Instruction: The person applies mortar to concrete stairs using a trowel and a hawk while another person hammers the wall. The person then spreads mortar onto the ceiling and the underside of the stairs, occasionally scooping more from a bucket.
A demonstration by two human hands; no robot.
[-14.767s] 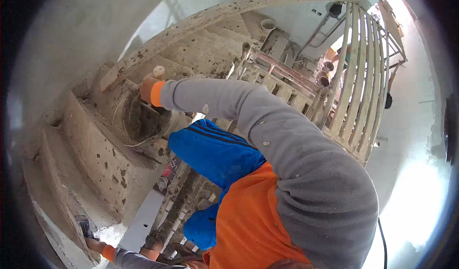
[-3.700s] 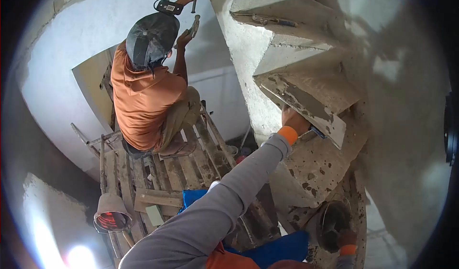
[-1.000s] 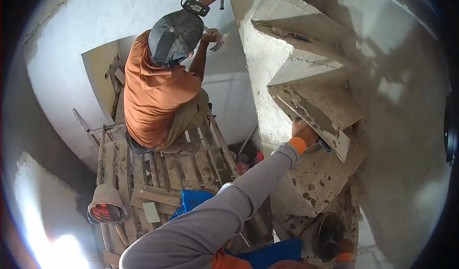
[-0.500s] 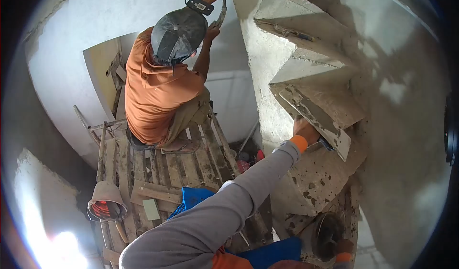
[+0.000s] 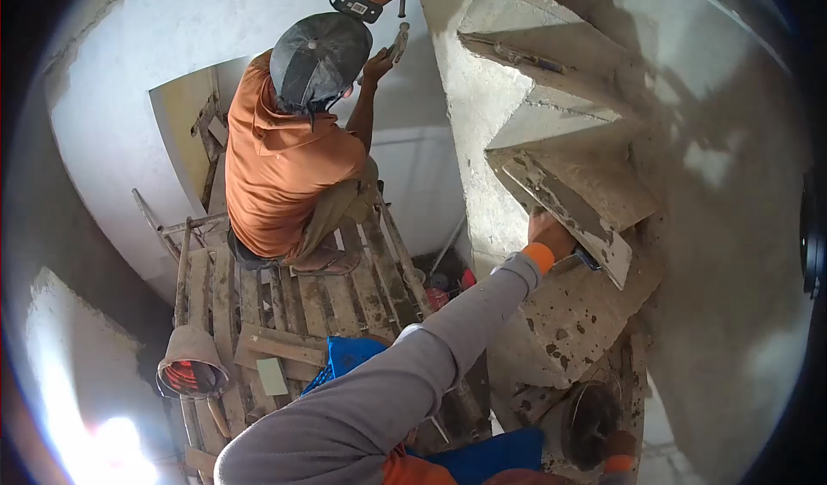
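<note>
Head view: left fingers [image 5: 538,220] grip a board [image 5: 593,239]; right fingers [image 5: 618,442], I cannot tell; headgear label [image 5: 358,8] unreadable.

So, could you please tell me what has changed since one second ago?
The co-worker has swung the hammer up, close to the rod. Nothing was visibly taken hold of or let go. The left hand stayed at the mortar-smeared board, the right hand by the bucket.

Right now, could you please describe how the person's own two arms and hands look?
The left sleeve is long, grey and wrinkled, and ends in a plain orange cuff. The left hand wears no glove. The right cuff is orange too; little of that sleeve shows. The right hand is dim, with no glove visible.
</note>
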